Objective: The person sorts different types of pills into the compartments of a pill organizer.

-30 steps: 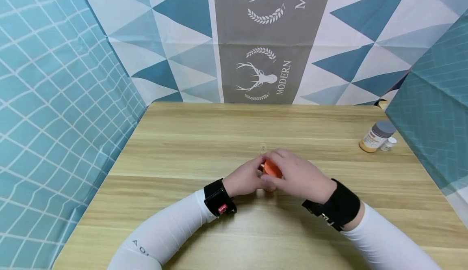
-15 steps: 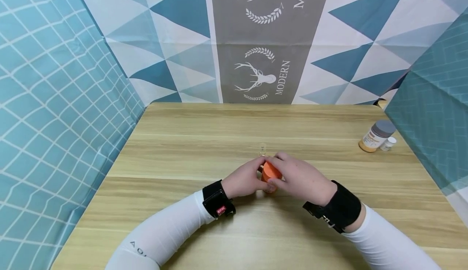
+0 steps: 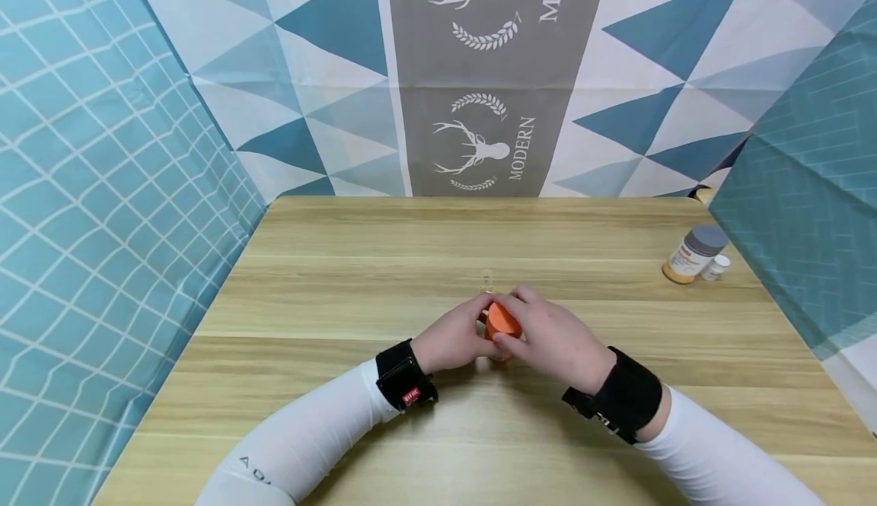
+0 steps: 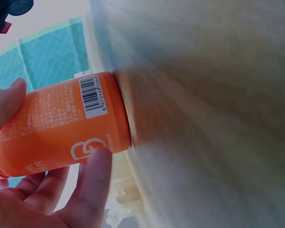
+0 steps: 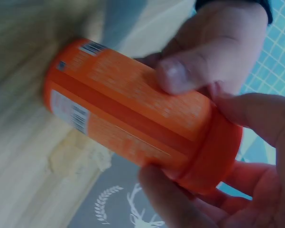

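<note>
An orange plastic bottle [image 4: 52, 123] with printed text and barcodes stands on the table between the two hands. Its orange screw cap [image 3: 504, 319] shows between them in the head view. My left hand [image 3: 451, 338] grips the bottle's body, its thumb on one side and its fingers on the other. Around the cap [image 5: 218, 152] at the top, my right hand [image 3: 560, 340] holds on with thumb and fingers. The right hand hides part of the bottle in the head view.
A grey-lidded jar [image 3: 693, 253] and a small white bottle [image 3: 716, 268] stand together at the table's right side. A small, pale see-through item [image 3: 487, 281] lies just behind the hands. Patterned cloths hang at the back and both sides of the wooden table [image 3: 329, 262].
The fingers of the right hand have shifted a little at the cap, baring more of its orange. Both hands stay at the bottle. The head view has drifted slightly.
</note>
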{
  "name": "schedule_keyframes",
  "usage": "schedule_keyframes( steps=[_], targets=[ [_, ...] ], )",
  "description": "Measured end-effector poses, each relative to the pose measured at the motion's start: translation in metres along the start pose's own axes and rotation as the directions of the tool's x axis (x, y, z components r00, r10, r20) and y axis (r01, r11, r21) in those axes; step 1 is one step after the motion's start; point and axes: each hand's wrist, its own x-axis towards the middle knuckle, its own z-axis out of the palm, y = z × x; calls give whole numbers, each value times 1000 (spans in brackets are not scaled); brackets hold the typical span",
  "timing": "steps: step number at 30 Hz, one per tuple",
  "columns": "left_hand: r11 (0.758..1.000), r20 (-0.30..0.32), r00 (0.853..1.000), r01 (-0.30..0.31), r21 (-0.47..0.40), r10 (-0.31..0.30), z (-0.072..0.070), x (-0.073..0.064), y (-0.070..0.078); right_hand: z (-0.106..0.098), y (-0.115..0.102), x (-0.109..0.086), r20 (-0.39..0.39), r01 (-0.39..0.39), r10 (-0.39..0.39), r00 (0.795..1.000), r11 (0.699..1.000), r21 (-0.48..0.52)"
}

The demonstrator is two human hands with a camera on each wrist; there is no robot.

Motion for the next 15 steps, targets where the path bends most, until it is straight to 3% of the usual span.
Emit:
schedule_keyframes(
  steps=[4,8,12,15],
  targets=[
    [998,11,1000,-1,61,0,2,-1,2,2,4,-5,-39,-57,58,998,998,37],
    [972,-23,1000,-11,233,17,0,-7,4,-11,20,-14,-84,-157,164,983,985,76],
    [889,-128,990,8,458,57,-10,-16,1,-37,57,-22,-104,-269,276,956,960,71],
    [823,-202,976,53,565,76,-19,-22,-5,-54,97,-27,-139,-356,356,924,934,25]
  ],
)
